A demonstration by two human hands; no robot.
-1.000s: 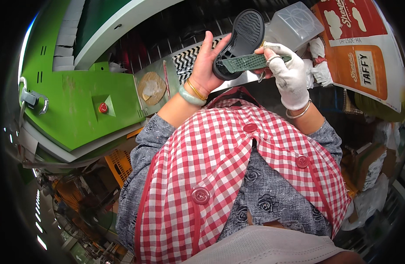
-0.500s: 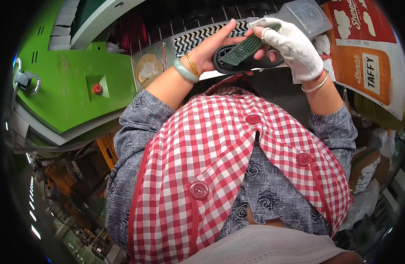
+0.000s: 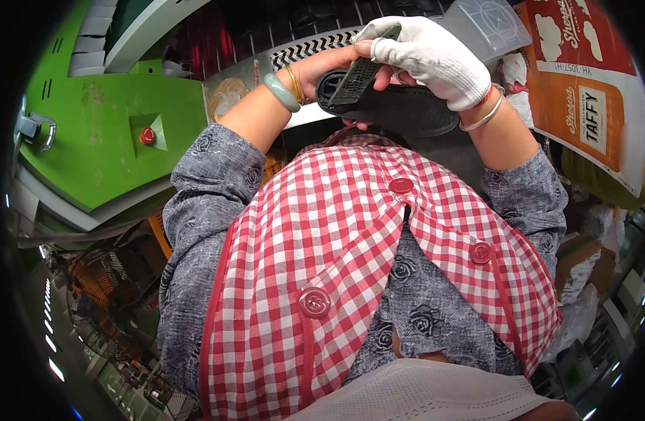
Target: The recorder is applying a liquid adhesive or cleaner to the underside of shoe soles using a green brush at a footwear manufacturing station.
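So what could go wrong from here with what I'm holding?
Perhaps three things. The green perforated strip slants across the left end of the black shoe sole, so it could slip or scrape there. The right hand's white glove leaves the thumb tip bare, so it might get rubbed or dirty. And the pale green bangle sits loose behind the left hand; it might knock something.

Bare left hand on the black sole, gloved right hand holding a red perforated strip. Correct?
Not quite: the perforated strip is dark green, not red; the head view shows it. The rest stands: bare left hand on the black sole, gloved right hand holding the strip.
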